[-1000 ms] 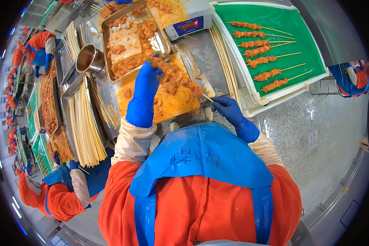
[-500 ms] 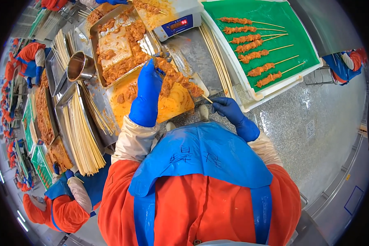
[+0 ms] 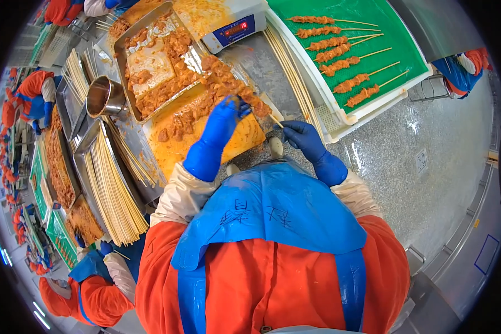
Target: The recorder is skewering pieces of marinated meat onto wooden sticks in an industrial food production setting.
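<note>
A meat skewer (image 3: 227,82) runs slantwise in front of me, its bamboo stick thickly covered with reddish marinated pieces. The bare end of the stick is pinched in the fingers of my right hand (image 3: 306,142), which wears a dark blue glove. My left hand (image 3: 222,125), in a brighter blue glove, has its fingers curled in against the near side of the meat, close to the lower pieces. Beneath the skewer lies a yellowish cutting board (image 3: 228,139) with loose meat (image 3: 175,128) on it.
Beyond the board are a metal tray (image 3: 118,58) of meat and a scale (image 3: 234,32). Finished skewers (image 3: 339,67) lie on a green-lined white tray (image 3: 392,107) at right. Bamboo sticks (image 3: 114,189) and a metal pot (image 3: 116,100) stand left. A co-worker (image 3: 92,289) works at lower left.
My left hand has slid down along the skewer toward my right hand, baring the upper meat. The skewer's far end has shifted left and up. The scale's display reads differently.
</note>
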`<state>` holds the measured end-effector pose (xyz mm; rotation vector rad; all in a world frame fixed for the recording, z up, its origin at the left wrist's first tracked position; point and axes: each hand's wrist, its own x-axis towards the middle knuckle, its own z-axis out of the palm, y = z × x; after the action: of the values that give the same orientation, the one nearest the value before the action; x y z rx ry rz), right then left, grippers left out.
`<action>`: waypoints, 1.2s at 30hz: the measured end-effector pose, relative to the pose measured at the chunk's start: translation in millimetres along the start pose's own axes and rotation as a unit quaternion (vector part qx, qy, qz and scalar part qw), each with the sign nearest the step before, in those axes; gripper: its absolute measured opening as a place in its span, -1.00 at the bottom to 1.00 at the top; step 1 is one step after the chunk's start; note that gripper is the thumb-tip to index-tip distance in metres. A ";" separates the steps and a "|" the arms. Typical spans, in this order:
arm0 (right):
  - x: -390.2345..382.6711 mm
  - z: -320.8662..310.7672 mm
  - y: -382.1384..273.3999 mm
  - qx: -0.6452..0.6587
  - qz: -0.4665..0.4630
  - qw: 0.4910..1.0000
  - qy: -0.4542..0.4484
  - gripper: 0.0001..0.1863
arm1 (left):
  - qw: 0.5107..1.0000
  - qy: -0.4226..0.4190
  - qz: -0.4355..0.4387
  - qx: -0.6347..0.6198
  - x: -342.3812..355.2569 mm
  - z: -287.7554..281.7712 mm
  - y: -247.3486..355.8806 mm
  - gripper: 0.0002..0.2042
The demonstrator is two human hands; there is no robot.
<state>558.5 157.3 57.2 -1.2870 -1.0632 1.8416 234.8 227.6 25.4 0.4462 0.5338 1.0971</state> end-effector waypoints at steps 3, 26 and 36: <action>6.0 11.9 5.9 0.003 -0.025 0.999 0.035 -0.61 | 0.994 0.099 -0.032 0.034 -1.8 48.9 -19.9 -0.68; 127.2 -300.5 -115.8 -0.164 -0.109 0.970 0.141 -0.51 | 0.945 0.114 -0.017 0.307 29.9 -8.2 -5.7 -0.42; 475.6 -537.7 -245.9 -0.691 -0.255 0.607 0.297 -0.77 | 0.893 0.371 0.016 0.254 -26.8 -72.4 -31.6 -0.56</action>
<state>933.7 810.9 -31.4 -1.7921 -2.1762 -0.2334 203.7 196.2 -45.4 0.4772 1.5194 1.1378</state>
